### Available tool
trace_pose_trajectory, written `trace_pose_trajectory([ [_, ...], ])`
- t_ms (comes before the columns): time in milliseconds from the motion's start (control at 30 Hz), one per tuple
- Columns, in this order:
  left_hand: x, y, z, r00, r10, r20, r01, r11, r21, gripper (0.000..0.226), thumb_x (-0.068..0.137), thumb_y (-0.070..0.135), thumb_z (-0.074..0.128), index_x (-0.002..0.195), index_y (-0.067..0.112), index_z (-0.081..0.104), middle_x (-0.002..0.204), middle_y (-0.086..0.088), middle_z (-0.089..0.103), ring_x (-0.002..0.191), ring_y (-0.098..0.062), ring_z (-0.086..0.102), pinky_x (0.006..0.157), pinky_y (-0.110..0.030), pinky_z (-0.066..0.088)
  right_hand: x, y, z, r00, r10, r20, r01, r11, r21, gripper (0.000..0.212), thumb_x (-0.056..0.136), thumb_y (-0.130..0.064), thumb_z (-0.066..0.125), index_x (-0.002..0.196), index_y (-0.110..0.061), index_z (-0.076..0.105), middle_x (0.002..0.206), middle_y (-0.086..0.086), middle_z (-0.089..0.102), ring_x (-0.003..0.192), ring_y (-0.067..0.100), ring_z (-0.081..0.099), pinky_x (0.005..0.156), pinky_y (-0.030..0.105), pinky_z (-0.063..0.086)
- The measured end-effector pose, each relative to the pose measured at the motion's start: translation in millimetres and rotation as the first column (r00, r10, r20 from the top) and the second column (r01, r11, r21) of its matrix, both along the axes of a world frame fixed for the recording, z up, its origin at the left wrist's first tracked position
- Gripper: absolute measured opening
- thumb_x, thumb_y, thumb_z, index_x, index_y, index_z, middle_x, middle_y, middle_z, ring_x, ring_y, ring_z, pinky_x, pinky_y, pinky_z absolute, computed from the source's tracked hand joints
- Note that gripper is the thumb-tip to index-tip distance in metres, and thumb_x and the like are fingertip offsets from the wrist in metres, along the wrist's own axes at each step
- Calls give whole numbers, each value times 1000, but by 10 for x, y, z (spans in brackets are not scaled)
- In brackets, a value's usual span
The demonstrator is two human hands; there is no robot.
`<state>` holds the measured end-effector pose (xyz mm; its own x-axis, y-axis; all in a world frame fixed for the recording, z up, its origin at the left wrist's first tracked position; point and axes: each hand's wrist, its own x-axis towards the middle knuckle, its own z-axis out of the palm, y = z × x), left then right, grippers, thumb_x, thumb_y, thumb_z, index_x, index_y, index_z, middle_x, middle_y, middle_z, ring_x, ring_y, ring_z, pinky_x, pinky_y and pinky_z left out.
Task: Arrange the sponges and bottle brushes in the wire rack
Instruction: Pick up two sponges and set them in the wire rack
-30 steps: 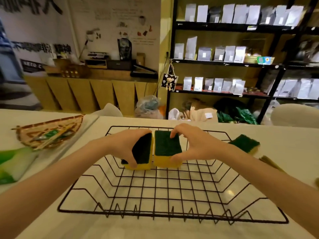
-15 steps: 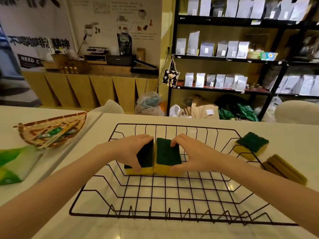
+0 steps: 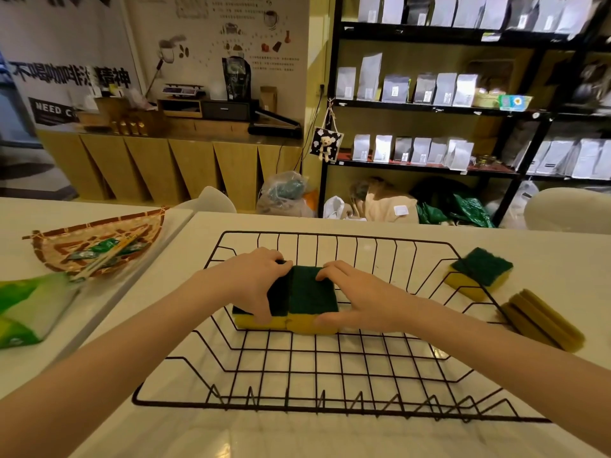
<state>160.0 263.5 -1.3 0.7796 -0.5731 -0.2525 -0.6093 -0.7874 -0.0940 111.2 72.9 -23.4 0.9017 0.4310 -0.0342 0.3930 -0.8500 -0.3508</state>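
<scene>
- Two green-topped yellow sponges (image 3: 297,302) are pressed side by side on the floor of the wire rack (image 3: 330,368).
- The left hand (image 3: 254,279) is clamped on the left sponge; the right hand (image 3: 357,299) on the right.
- Edges should be squared flush before release.
- A third sponge (image 3: 479,272) and stacked scouring pads (image 3: 542,320) wait outside, right of the rack.

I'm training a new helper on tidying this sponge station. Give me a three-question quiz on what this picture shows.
1. True or false: both sponges in the wire rack lie green side up.
2. How many sponges with a green top lie outside the rack? A) none B) one C) three
3. Which hand rests on the right sponge?

Key: 1 true. 2 B: the loose sponge lies on the table right of the rack. 3 the right hand; the left hand covers the left sponge.
</scene>
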Motion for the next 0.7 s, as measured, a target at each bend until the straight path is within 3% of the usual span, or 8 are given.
trace_pose_trajectory([
  [267, -26, 50, -23, 992, 45, -115, -52, 997, -59, 93, 76, 23, 67, 145, 21, 5, 157, 0, 5, 143, -19, 11, 113, -33, 24, -21, 29, -42, 999, 8, 36, -6, 998, -58, 67, 83, -52, 54, 137, -21, 30, 145, 2, 33, 127, 18, 37, 100, 32, 43],
  [467, -25, 15, 24, 986, 63, -152, -61, 998, 24, 96, 77, 23, 67, 145, 18, -1, 158, -2, -1, 144, -20, 6, 115, -34, 21, -18, 8, 36, 1000, 17, 2, -16, 990, -142, 70, 84, -54, 51, 140, -22, 26, 151, 5, 24, 135, 21, 26, 106, 34, 32],
  [600, 3, -133, 185, 978, 115, -174, -86, 982, 166, 93, 73, 39, 69, 144, 18, 12, 156, -4, 9, 140, -24, 20, 112, -40, 31, 7, -99, 198, 999, -24, -43, 21, 997, -79, 69, 84, -50, 53, 141, -22, 25, 152, 2, 28, 136, 19, 28, 107, 35, 30],
  [700, -32, -382, 377, 971, 130, -199, -83, 970, 229, 71, 75, 47, 64, 134, 18, 37, 136, -6, 46, 121, -24, 46, 96, -38, 45, -22, -294, 346, 996, -88, 15, 88, 996, -17, 71, 83, -47, 56, 142, -25, 24, 152, -2, 29, 136, 15, 30, 108, 32, 29],
])
